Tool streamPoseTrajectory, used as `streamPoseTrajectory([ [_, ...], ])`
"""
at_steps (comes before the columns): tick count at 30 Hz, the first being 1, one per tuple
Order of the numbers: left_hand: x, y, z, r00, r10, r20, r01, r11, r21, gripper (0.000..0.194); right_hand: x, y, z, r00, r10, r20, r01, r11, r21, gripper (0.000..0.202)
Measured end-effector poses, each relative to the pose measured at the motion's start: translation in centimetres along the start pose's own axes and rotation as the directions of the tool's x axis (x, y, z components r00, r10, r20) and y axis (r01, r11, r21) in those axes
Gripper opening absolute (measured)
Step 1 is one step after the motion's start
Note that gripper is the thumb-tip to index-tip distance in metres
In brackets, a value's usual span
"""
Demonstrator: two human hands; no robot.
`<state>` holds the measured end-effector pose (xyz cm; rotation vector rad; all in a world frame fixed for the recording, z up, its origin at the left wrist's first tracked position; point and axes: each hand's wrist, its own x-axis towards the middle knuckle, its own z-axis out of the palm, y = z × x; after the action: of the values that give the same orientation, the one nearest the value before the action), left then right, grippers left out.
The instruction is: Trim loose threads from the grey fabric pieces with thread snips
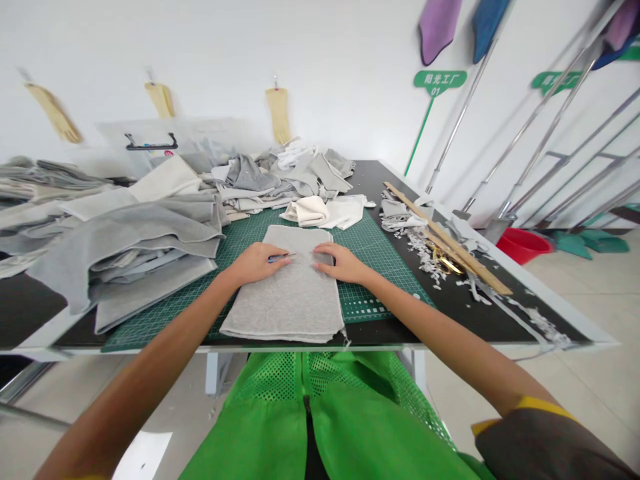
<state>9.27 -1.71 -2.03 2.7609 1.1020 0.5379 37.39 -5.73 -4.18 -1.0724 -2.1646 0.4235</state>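
The grey cloth (pixel 285 303) lies on the green mat (pixel 383 250), close to the near edge of the table (pixel 395 333). The left hand (pixel 257 263) is closed round a small tool (pixel 279 257); the right hand (pixel 346 263) rests half open on the cloth, thumb and forefinger parted, holding nothing visible. The tool's tip could nick the cloth if the left hand slipped. A cloth pile (pixel 145 243) lies left, scraps (pixel 425 252) right.

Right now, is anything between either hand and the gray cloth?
Nothing visible blocks the right hand, which is at the cloth. The left hand is over the cloth's left edge, holding a small blue tool.
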Motion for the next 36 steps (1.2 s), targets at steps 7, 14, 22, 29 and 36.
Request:
streamPoseTrajectory([
  [7, -0.20, 0.22, 0.05, 0.999, 0.046, 0.017, -0.047, 0.998, 0.043, 0.046, 0.05, 0.12, 0.05, 1.000, -0.011, 0.012, 0.011, 1.000, -0.016, 0.036],
  [14, -0.15, 0.52, 0.06, 0.997, 0.073, 0.016, -0.074, 0.995, 0.068, 0.044, 0.05, -0.04, -0.08, 0.999, -0.026, 0.025, 0.026, 0.999, -0.028, 0.037],
  [22, -0.25, 0.60, 0.07, 0.997, 0.070, 0.017, -0.071, 0.993, 0.094, 0.046, -0.05, -0.01, -0.08, 0.999, -0.038, 0.036, 0.040, 0.998, -0.039, 0.036],
  [29, -0.30, 0.58, 0.17, 0.997, 0.073, 0.014, -0.074, 0.989, 0.132, 0.051, 0.05, 0.13, -0.03, 0.998, -0.033, 0.056, 0.035, 0.999, -0.039, 0.037],
  [36, -0.36, 0.73, 0.19, 0.996, 0.085, 0.015, -0.086, 0.983, 0.163, 0.052, 0.03, 0.57, 0.11, 0.997, -0.063, 0.051, 0.065, 0.997, -0.042, 0.038],
])
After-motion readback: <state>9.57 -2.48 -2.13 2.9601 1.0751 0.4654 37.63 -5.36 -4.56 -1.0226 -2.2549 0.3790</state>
